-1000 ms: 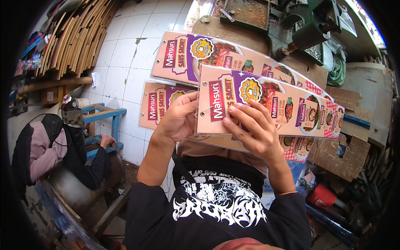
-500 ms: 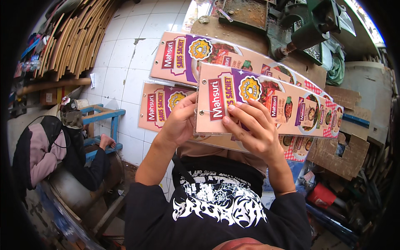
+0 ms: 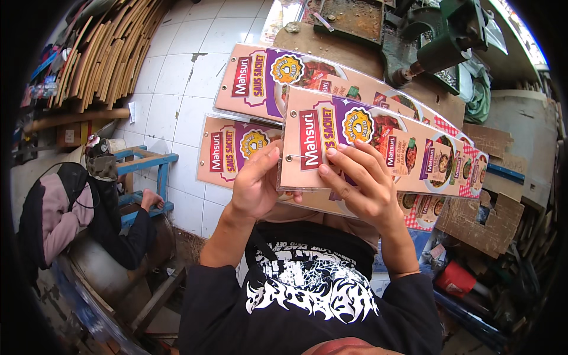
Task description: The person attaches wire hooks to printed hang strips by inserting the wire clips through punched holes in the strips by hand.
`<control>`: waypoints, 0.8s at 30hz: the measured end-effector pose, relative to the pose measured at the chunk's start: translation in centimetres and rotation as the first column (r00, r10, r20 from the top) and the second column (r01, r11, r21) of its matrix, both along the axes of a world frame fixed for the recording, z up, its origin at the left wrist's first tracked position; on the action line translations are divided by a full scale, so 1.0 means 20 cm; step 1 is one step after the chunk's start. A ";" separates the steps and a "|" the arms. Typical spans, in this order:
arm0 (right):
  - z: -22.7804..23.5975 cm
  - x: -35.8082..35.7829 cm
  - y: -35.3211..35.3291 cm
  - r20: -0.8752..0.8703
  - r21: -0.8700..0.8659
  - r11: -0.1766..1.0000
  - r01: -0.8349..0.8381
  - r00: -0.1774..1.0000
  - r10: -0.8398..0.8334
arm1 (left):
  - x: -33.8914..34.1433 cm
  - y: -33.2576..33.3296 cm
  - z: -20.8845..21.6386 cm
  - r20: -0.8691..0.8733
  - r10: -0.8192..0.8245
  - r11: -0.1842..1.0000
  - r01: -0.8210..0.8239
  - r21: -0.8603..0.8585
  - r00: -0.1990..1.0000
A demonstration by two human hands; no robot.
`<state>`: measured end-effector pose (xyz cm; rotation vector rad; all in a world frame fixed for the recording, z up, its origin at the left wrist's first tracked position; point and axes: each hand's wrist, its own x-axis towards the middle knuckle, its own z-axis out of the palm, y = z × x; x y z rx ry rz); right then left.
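Observation:
A long, tapering printed panel (image 3: 441, 155) lies across my two hands, peach and purple with food pictures and a clear edging. Metal eyelets line its left end, and a thin wire (image 3: 303, 157) runs from the lower eyelet across its face. My left hand (image 3: 255, 184) grips the left edge by that eyelet, thumb up and some fingertips showing below the panel. My right hand (image 3: 365, 184) holds the lower edge, its fingers over the printed face near the wire. Matching panels lie behind (image 3: 248, 89) and beneath (image 3: 214, 174) it.
A dark green drill-press-like machine (image 3: 447, 59) stands at the far right beside a grimy metal tray (image 3: 352, 21). Wooden strips (image 3: 112, 53) are stacked at the far left. At left, another person (image 3: 62, 207) sits near a blue stool frame (image 3: 163, 180). Cut boards (image 3: 482, 222) lie at right.
My left hand has shifted slightly, and its fingertips now show below the panel's lower edge. The panel has moved a little to the right; my right hand keeps its hold.

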<state>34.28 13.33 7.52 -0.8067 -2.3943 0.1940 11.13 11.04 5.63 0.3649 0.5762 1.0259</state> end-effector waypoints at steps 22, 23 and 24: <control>-0.01 0.00 0.02 -0.069 -0.036 0.999 0.004 0.998 -0.006 | 0.07 0.02 -0.01 -0.062 0.087 0.995 -0.085 0.046 0.994; 0.00 0.00 0.01 -0.068 -0.035 0.999 0.003 0.998 -0.006 | 0.08 0.02 0.00 -0.100 0.102 0.994 -0.098 0.046 0.990; 0.00 -0.01 0.01 -0.069 -0.038 0.999 0.003 0.998 -0.006 | 0.08 0.01 0.00 -0.099 0.102 0.994 -0.098 0.047 0.990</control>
